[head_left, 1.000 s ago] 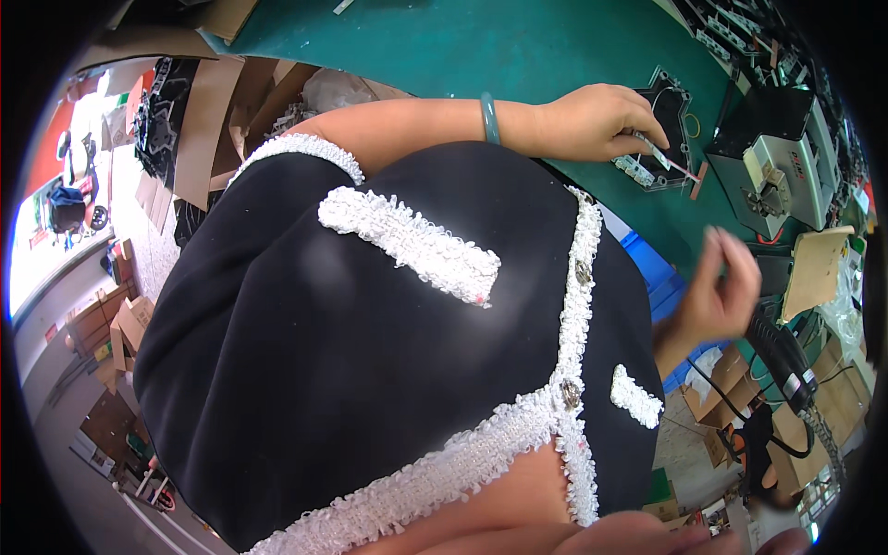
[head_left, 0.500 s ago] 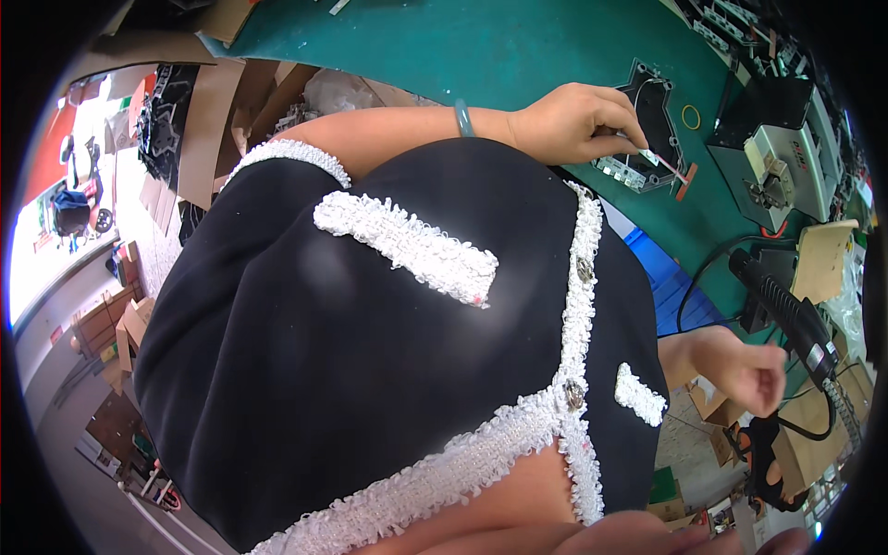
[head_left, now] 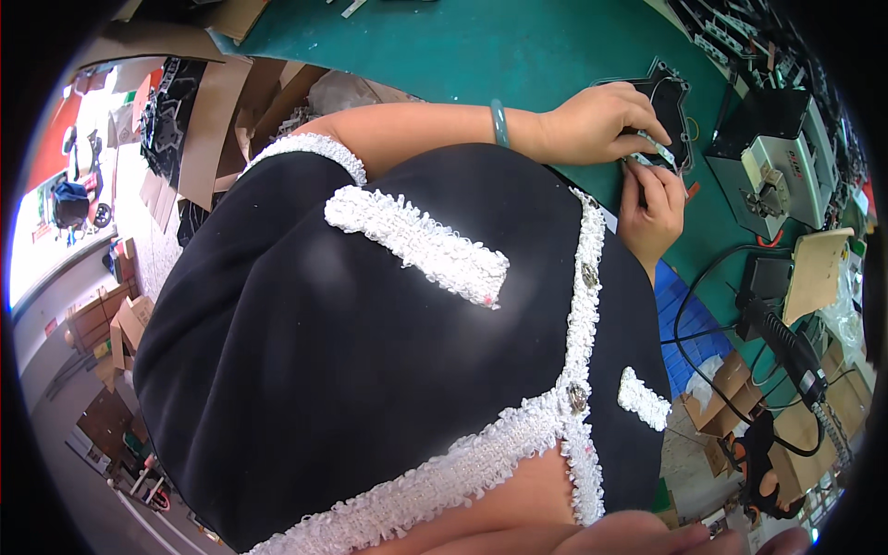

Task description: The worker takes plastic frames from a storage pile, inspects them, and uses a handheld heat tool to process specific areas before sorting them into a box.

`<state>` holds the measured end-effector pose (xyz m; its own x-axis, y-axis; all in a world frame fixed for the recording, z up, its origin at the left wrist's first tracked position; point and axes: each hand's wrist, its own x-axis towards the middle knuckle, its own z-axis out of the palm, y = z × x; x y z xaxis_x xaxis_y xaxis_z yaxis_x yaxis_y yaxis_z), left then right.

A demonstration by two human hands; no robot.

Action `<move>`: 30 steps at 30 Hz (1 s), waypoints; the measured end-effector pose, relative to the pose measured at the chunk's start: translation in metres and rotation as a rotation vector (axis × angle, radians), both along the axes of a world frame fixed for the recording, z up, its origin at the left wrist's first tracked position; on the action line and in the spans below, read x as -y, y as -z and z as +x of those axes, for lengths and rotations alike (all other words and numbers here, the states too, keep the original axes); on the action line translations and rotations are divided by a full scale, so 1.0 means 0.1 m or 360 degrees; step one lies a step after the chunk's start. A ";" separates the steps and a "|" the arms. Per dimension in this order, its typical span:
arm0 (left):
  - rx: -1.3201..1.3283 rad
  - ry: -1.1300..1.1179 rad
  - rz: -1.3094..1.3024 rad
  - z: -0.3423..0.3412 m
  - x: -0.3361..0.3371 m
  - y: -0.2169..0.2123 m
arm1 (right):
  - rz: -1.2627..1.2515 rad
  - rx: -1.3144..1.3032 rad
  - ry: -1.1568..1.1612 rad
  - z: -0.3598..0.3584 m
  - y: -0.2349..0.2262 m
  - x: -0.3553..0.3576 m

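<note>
Two hands at black frame, green tabletop; open carton below.

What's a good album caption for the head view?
Left hand and right hand close together at a dark housing on a green table.

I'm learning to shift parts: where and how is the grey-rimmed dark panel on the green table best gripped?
Probably pinched by the right-side rim of the dark panel, coming from the right. It seems to lie flat, that rim is uncovered, and green table shows beside it, while the left hand and right hand crowd its near edge.
</note>
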<state>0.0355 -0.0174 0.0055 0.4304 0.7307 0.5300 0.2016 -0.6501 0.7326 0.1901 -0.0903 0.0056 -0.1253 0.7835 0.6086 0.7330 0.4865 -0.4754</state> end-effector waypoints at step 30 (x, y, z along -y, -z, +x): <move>-0.0203 -0.0049 0.0146 -0.03 0.02 -0.01 | -0.0071 -0.0082 0.0076 -0.02 0.01 0.00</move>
<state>0.0322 -0.0190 0.0067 0.4764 0.6958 0.5375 0.3102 -0.7050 0.6377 0.1885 -0.0898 0.0045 -0.0565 0.8143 0.5777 0.7290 0.4290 -0.5334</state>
